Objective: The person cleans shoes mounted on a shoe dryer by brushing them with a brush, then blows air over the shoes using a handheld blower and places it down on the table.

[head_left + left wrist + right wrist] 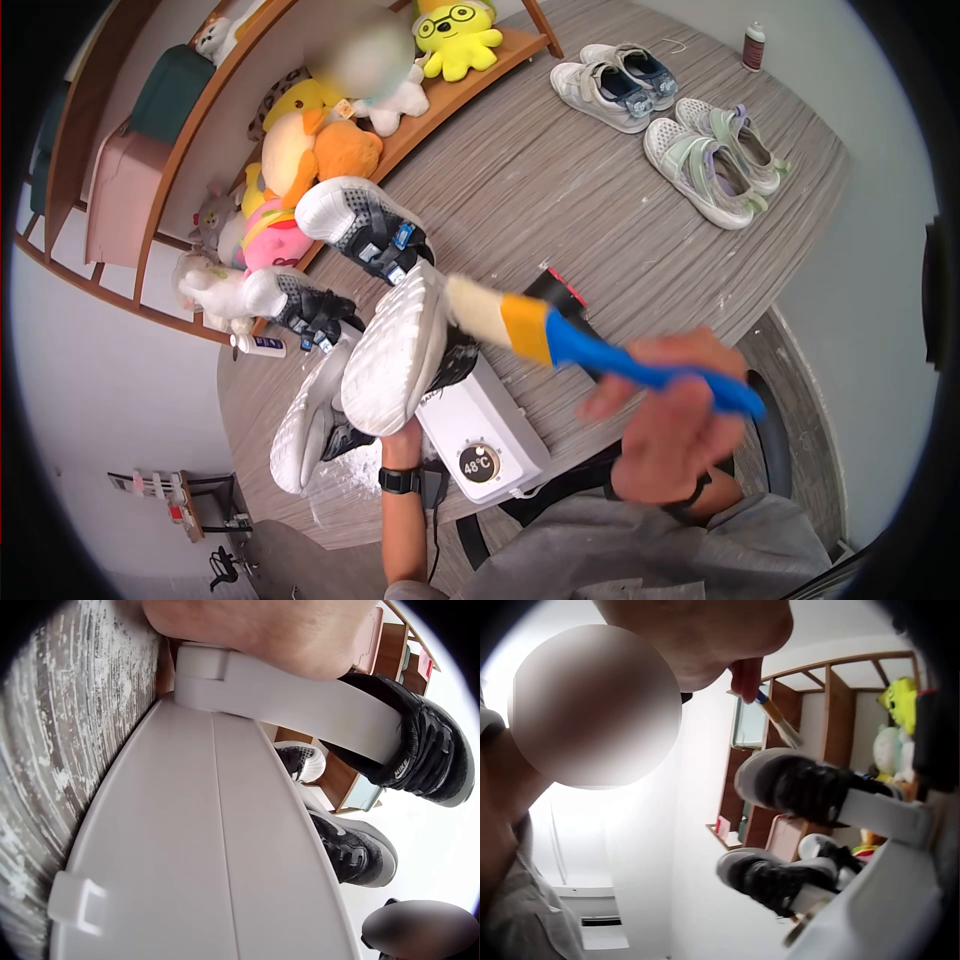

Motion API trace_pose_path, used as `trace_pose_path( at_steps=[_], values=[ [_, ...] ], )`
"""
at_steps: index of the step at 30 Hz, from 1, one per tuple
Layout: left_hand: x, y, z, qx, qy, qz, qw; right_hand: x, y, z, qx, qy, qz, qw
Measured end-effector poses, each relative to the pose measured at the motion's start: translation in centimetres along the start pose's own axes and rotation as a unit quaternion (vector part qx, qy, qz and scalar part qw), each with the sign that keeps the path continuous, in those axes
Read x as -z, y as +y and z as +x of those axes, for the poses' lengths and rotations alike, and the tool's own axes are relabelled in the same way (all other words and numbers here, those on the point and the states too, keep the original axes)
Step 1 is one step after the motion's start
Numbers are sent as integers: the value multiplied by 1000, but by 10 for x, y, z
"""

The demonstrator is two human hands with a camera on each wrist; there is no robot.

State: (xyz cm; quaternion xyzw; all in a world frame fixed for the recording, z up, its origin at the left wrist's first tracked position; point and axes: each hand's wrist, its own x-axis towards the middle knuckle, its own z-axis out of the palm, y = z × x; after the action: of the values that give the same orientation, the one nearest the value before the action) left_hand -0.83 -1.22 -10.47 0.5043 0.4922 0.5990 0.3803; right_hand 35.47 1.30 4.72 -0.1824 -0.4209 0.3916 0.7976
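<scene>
My right hand [680, 430] grips the blue handle of a paintbrush [590, 350] with a yellow band and pale bristles. In the head view the bristle tip overlaps the edge of a black shoe [395, 355], whose white sole faces up. That shoe sits on an arm of a white shoe dryer [490, 425] showing 48°C; a second black shoe [305, 420] hangs beside it. Below the near shoe, my left hand [402, 440] is mostly hidden. The left wrist view shows the left hand [262, 630] holding the dryer's white arm [300, 697] at its base.
Two more black-and-white shoes [365, 225] stand upside down behind. White powder [355, 470] lies around the dryer. Two pairs of light shoes [700, 170] and a small bottle [753, 48] are farther back. A shelf [470, 70] with plush toys borders the table; a white bottle [262, 345] lies nearby.
</scene>
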Motion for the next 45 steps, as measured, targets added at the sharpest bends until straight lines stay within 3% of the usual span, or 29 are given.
trace_pose_path(
  at_steps=[3, 5, 9, 21, 22, 24, 26, 28, 30, 31, 32, 34, 36, 38, 40, 42, 45],
  values=[
    [-9, -3, 8, 12, -12, -40, 999, -4, 36, 9, -64, 60, -69, 994],
    [-10, -6, 7, 22, -12, -61, 998, -2, 53, 10, -120, 10, -88, 989],
    [7, -2, -8, 44, 0, -101, 994, -6, 52, 7, -167, 3, -64, 984],
    [-2, -10, 21, 68, 13, -233, 970, -12, 0, -20, -28, -4, -19, 999],
    [13, -10, -14, 69, 12, -244, 967, -13, -3, -22, -17, -8, -12, 1000],
    [16, -10, -15, 71, 10, -265, 962, -10, -12, -22, -31, -2, -8, 999],
    [12, -12, -10, 74, 8, -285, 956, -2, -18, -21, 21, -142, -113, 983],
    [16, -18, -13, 77, 5, -295, 952, -8, -17, -28, 42, -96, -94, 990],
    [26, -33, -18, 107, 64, -156, 980, -14, -15, -35, 79, 0, -55, 995],
    [-10, -5, -7, 70, 124, -88, 986, -11, -14, -33, 79, 3, -56, 995],
    [-8, -7, -1, 50, 102, -160, 981, -6, -12, -25, 65, -7, -104, 992],
    [-9, -6, 3, 57, 107, -182, 976, -2, -3, -17, 51, -15, -153, 987],
    [-14, -1, 6, 67, 115, -194, 972, -3, 18, -17, -18, 46, -169, 984],
    [-20, 8, 8, 77, 125, -206, 968, -1, 32, -17, -15, 36, -204, 978],
    [-28, 19, 8, 61, 42, -243, 967, -1, 35, -17, -13, 24, -239, 971],
    [-32, 24, 9, 80, 62, -246, 964, -3, 33, -20, -59, 12, -211, 976],
    [-40, 32, 13, 58, 21, -273, 960, -5, 30, -21, -60, 0, -181, 982]
  ],
)
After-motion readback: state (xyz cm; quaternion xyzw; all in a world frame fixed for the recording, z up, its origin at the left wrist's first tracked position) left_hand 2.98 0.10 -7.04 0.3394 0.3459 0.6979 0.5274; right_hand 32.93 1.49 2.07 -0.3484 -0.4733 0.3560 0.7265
